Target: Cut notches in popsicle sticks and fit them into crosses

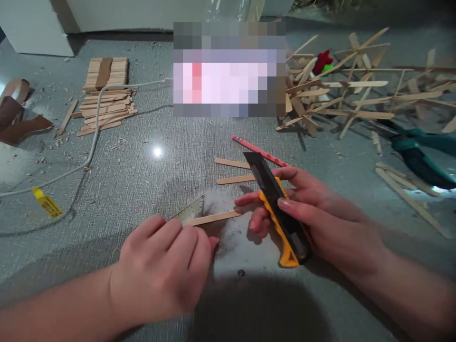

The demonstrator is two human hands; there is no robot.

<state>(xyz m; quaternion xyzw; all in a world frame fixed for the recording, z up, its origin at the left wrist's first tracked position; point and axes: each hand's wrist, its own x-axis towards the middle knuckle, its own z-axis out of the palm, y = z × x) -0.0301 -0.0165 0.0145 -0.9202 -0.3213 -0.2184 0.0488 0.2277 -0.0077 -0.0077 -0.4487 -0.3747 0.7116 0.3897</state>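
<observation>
We see the right hand [320, 216] clamped on the utility knife [274, 202]; the left hand [166, 266] curls, its grip we cannot tell; between them, the craft stick [213, 218] seems uncut; rightward on the table [138, 185], the stick structure [370, 115] looks partly built.

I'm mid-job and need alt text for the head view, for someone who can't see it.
The right hand holds a yellow-and-black utility knife, with a wooden stick between it and the curled left hand. Beyond lie two more sticks and a pink pencil; stacked sticks sit at back left, crossed sticks and teal-handled pliers at right.
</observation>
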